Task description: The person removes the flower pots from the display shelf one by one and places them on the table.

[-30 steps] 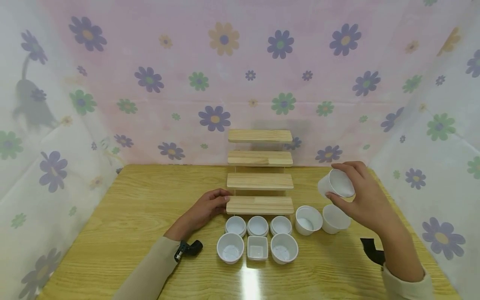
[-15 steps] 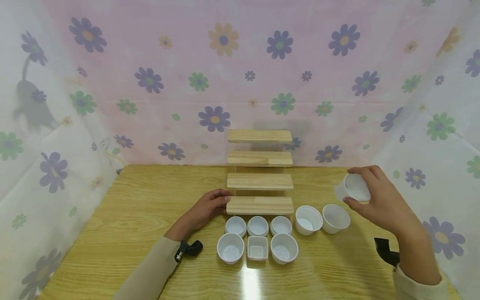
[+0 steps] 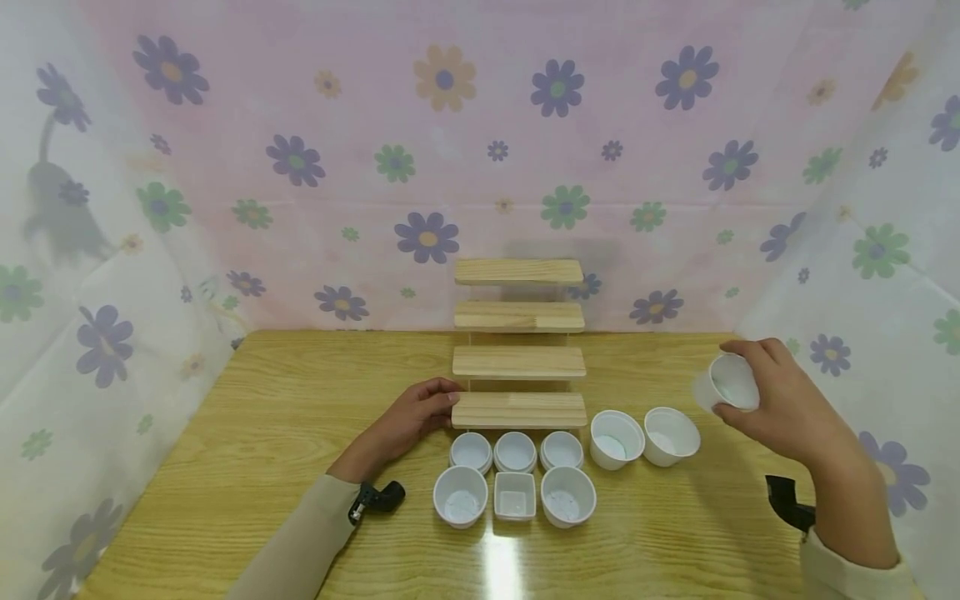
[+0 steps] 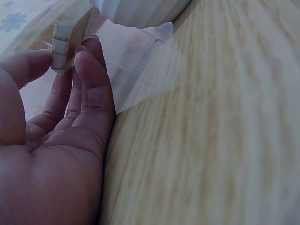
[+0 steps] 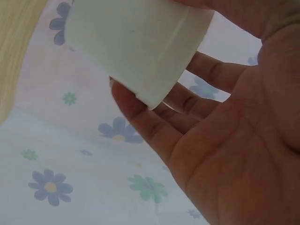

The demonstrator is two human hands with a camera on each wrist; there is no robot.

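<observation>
My right hand (image 3: 797,408) holds a white plastic cup (image 3: 735,383) in the air at the right, thumb and fingers on opposite sides near its rim. The cup is tilted, its mouth facing toward the hand; its plain outer wall (image 5: 136,44) fills the top of the right wrist view. On the left, my left hand (image 3: 411,419) rests on the table and pinches the left end of the lowest wooden shelf (image 3: 517,411) of a tiered display stand. In the left wrist view, the shelf's end (image 4: 63,44) lies between thumb and fingers, beside a clear support panel (image 4: 140,70).
Two white cups (image 3: 617,439) stand right of the stand. In front of it are round white bowls (image 3: 515,450) in a row, then two larger cups (image 3: 461,497) with a small square dish (image 3: 514,497) between them. Flowered cloth (image 3: 330,250) backs the wooden table (image 3: 330,367).
The right hand has moved to the right and slightly down with the cup, away from the two standing cups. My left hand has stayed on the lowest shelf.
</observation>
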